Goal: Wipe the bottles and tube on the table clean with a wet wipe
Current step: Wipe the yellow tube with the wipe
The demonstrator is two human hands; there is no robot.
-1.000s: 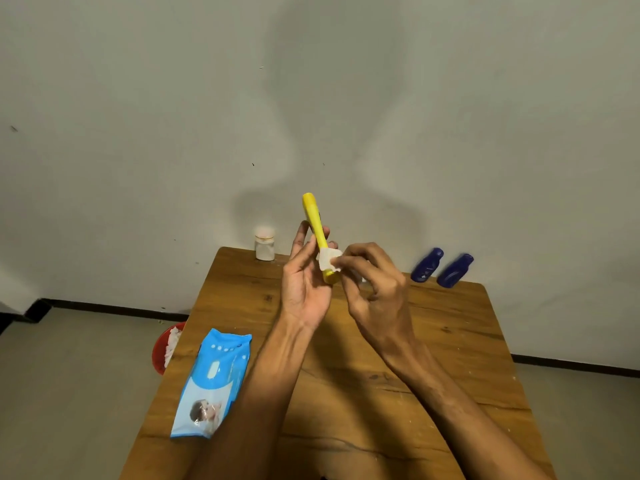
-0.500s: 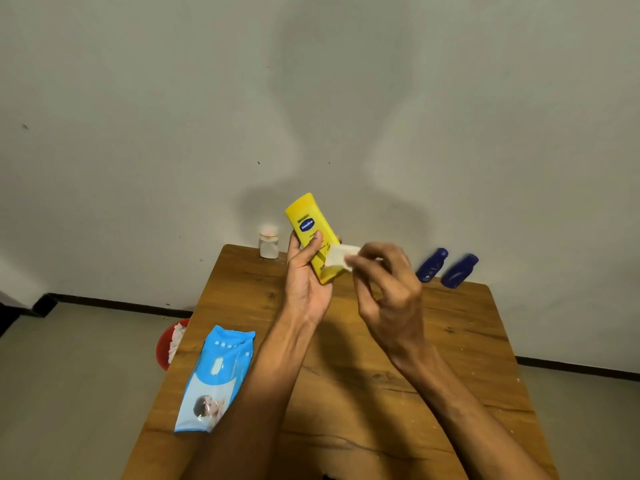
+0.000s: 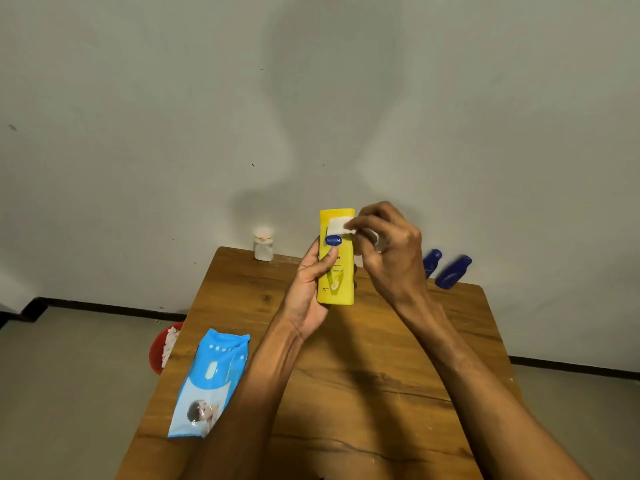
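Observation:
My left hand (image 3: 311, 289) grips a yellow lotion tube (image 3: 337, 271) upright above the wooden table (image 3: 381, 341), its printed front turned toward me and my thumb just under the blue logo. My right hand (image 3: 388, 251) pinches a small folded white wet wipe (image 3: 338, 225) and presses it against the top of the tube. Two dark blue bottles (image 3: 450, 270) lie at the table's far right edge, partly hidden behind my right hand. A small white jar (image 3: 263, 244) stands at the far left corner.
A blue pack of wet wipes (image 3: 209, 382) lies near the table's left edge. A red bin (image 3: 162, 348) holding white used wipes sits on the floor left of the table. A grey wall stands right behind the table.
My left hand has turned the tube from edge-on to front-facing and more upright. My right hand has moved the wipe up from the tube's lower part to its top.

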